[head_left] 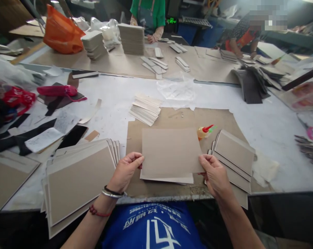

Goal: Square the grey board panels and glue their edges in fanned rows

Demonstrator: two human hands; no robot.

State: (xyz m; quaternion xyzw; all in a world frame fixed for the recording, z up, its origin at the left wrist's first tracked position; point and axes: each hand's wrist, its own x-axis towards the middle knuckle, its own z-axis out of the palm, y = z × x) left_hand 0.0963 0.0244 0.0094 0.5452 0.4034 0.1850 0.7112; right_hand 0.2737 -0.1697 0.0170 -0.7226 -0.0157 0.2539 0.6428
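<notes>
A grey-brown cardboard sheet [170, 150] is held between both hands by its side edges. My left hand [127, 169] pinches its left edge, thumb on top. Opposite, my right hand [214, 173] pinches the lower right corner. Beneath the sheet, the pale edge of another board [169, 176] shows; most of it is covered. Left of my left hand lies a fanned stack of large boards [81, 183]. A spread of smaller boards [235, 148] sits just beyond my right hand. Behind the sheet's right corner is a glue bottle [204, 131] with a red tip.
Cream strips [146, 109] lie in a pile beyond the sheet. A phone [72, 136], papers and a pink pouch [57, 91] are on the left. Tall board stacks [131, 38] and an orange bag [61, 31] stand farther back. Two people work across the table.
</notes>
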